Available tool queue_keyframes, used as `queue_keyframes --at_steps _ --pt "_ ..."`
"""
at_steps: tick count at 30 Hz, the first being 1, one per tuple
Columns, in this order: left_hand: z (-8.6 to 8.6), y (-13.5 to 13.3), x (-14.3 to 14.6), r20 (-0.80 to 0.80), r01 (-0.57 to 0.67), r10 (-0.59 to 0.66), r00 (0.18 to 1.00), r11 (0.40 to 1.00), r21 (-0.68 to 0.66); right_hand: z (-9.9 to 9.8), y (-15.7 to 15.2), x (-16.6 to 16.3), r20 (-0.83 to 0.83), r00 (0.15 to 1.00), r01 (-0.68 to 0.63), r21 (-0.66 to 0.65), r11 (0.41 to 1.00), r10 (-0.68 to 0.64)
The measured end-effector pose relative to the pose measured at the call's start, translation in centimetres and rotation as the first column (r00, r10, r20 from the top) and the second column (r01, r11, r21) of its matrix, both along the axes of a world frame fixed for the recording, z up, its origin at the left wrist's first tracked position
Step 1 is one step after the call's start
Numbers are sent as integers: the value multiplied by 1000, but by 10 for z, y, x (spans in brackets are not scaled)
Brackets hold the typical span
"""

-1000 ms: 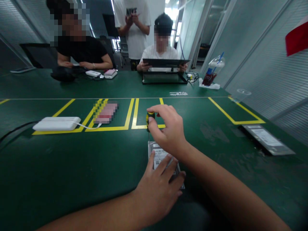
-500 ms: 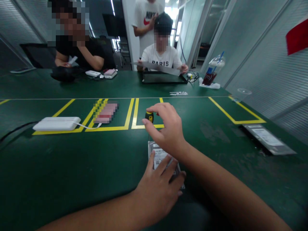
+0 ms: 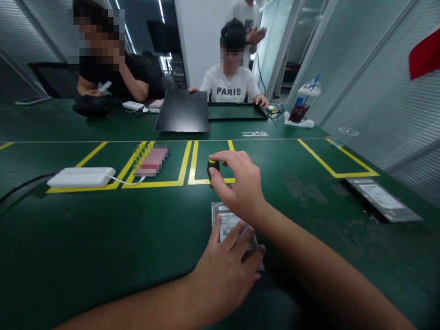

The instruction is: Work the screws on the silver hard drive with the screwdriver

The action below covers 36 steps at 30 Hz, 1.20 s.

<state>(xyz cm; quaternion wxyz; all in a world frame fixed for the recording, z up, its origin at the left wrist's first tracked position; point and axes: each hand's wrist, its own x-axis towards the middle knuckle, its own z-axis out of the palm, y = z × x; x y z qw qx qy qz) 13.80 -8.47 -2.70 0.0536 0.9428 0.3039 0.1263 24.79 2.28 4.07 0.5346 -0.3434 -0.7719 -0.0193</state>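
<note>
On the green table in front of me lies a hard drive [image 3: 223, 208], silver with a white label. My left hand [image 3: 233, 256] rests over it and holds it down, its fingers spread across the label and the right side. Above the drive's far left corner stands an upright screwdriver [image 3: 213, 174] with a black and yellow handle. The thumb and index finger of my right hand [image 3: 239, 176] pinch that handle. Its thin shaft runs down to the corner; whether the tip sits in a screw is too small to see.
Another hard drive [image 3: 383, 197] lies at the right. Leftward are a white power bank [image 3: 82, 177] and a pink phone-like object [image 3: 153, 161] on a cable. Yellow tape [image 3: 154, 184] marks the table. Across it, a person handles a dark panel [image 3: 184, 112] beside a black frame [image 3: 237, 118]; a drink cup [image 3: 302, 105] stands nearby.
My right thumb has slid inward along the screwdriver handle, while my left hand and the drive stay put. The person opposite has laid the panel down leftward; the standing person moved right.
</note>
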Motion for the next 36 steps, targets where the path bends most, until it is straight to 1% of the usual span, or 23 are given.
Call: queue_keyframes --at_steps 4,8,15,20,25,31,36 --pt "0 0 0 -9 -1 1 1000 1000 -12 -1 -1 0 -9 1000 10 -11 1000 -10" --pt "-3 0 0 0 -3 3 1000 1000 -6 0 -1 0 -10 1000 -5 -10 1000 5" --pt "-2 0 1 -6 -4 3 1000 1000 -12 1 1 0 8 999 -34 -18 999 34" --pt "-3 -1 0 2 -2 2 1000 1000 -1 2 0 0 -9 997 -76 27 997 77" --pt "0 -1 0 -22 -2 2 1000 1000 -17 2 0 0 -7 1000 -13 12 1000 13" --pt "-7 0 1 6 -13 13 1000 1000 13 3 -1 0 -33 997 -69 25 997 70" --pt "-9 0 1 10 -5 5 1000 1000 26 3 -1 0 -29 999 -23 15 1000 23"
